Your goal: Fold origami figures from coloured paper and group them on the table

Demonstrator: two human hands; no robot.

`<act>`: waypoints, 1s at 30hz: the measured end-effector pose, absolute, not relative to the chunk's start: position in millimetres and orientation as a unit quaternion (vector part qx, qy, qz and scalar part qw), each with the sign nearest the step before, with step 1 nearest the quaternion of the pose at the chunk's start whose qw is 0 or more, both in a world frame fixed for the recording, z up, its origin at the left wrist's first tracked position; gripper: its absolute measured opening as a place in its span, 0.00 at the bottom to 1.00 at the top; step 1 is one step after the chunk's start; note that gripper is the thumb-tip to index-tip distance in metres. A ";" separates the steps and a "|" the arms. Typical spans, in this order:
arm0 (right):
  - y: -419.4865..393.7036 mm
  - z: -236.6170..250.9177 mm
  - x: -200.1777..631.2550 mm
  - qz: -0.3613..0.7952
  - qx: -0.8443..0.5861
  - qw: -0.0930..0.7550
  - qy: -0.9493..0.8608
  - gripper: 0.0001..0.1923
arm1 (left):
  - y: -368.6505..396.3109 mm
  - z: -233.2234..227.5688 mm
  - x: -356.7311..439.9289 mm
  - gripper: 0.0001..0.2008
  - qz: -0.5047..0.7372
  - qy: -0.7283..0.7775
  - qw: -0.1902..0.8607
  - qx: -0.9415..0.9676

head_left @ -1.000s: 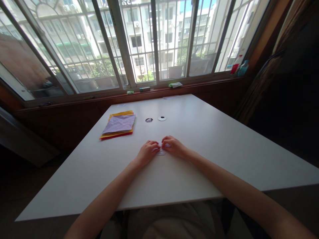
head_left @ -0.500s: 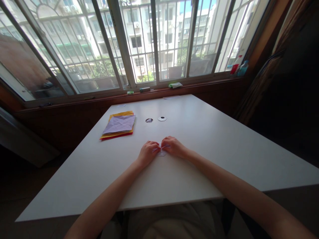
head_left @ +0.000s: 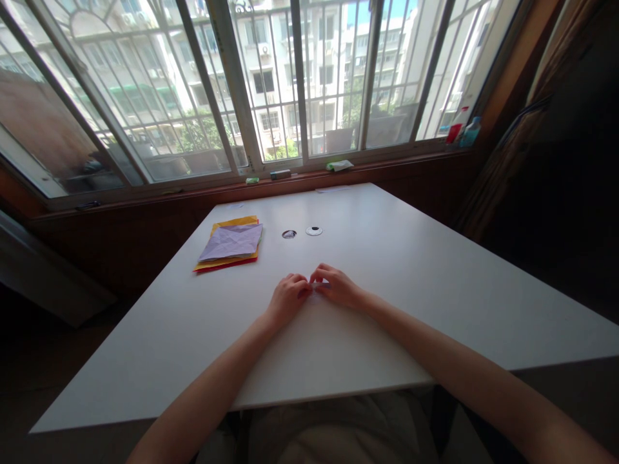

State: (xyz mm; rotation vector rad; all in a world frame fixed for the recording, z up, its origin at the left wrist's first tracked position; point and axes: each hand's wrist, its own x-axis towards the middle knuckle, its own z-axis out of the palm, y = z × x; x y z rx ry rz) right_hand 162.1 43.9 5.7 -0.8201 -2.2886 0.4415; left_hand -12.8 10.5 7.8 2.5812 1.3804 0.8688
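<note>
Since the earlier frames both hands have drawn closer together, and the pale paper that showed between and below the fingertips is now almost wholly covered. Left hand [head_left: 286, 298] lies knuckles-up on the white table [head_left: 435, 283], fingers curled and pinching at the small paper piece [head_left: 321, 285]; right hand [head_left: 336, 287] meets it fingertip to fingertip, likewise curled and pinched onto the same piece. Only a sliver of the paper shows, at the right hand's fingers; its shape cannot be made out. Both forearms run back toward 6 o'clock, off the table's near edge. At 11 o'clock from the hands, well apart, sits a stack of coloured sheets [head_left: 231, 243]: lilac, creased, on top, yellow and red beneath. At 12 o'clock, near the table's middle, two small round objects [head_left: 302, 232] lie side by side, too small to identify. Beyond them, the window sill [head_left: 300, 179] carries small items, with a red bottle [head_left: 455, 128] and a blue bottle [head_left: 471, 131] at about 2 o'clock. Barred window [head_left: 271, 84] behind.
</note>
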 end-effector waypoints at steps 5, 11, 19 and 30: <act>42.5 6.8 162.0 0.164 -0.314 0.328 -0.876 0.13 | 5.7 12.2 -11.3 0.08 0.268 0.431 0.049 0.860; 40.2 9.3 163.0 0.186 -0.308 0.320 -0.877 0.16 | 4.0 14.2 -11.9 0.08 0.253 0.488 0.069 0.833; 40.6 12.7 166.7 0.209 -0.286 0.286 -0.890 0.15 | -0.2 20.6 -12.2 0.05 0.224 0.423 0.048 0.876; 40.8 16.1 169.2 0.184 -0.263 0.284 -0.903 0.09 | 1.5 20.0 -12.3 0.05 0.195 0.431 0.002 0.881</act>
